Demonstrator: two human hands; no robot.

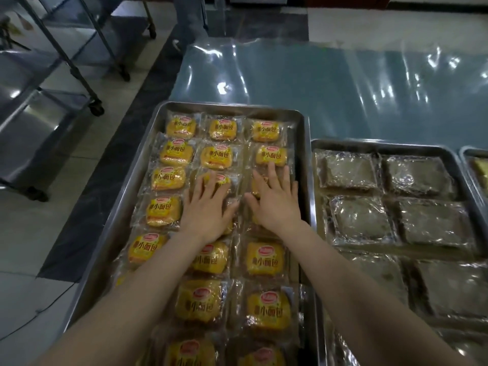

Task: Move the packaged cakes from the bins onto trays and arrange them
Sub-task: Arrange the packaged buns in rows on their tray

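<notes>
Steel tray [232, 108], long axis running away from the person, holds yellow packaged cakes [163, 211] in three columns. Left column: untouched. Middle column, mid-tray: left hand [208, 207] flat, fingers spread, pressing the cake directly beneath. Right column, by the tray's right edge: right hand [274, 202] flat and spread on its cake. Judgement: each hand is nearest its own column; straightening nudges would run along the columns.

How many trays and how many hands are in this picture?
Trays: 3 (the far right one is cut off by the picture's edge)
Hands: 2, the left hand and the right hand
Total: 5
</notes>
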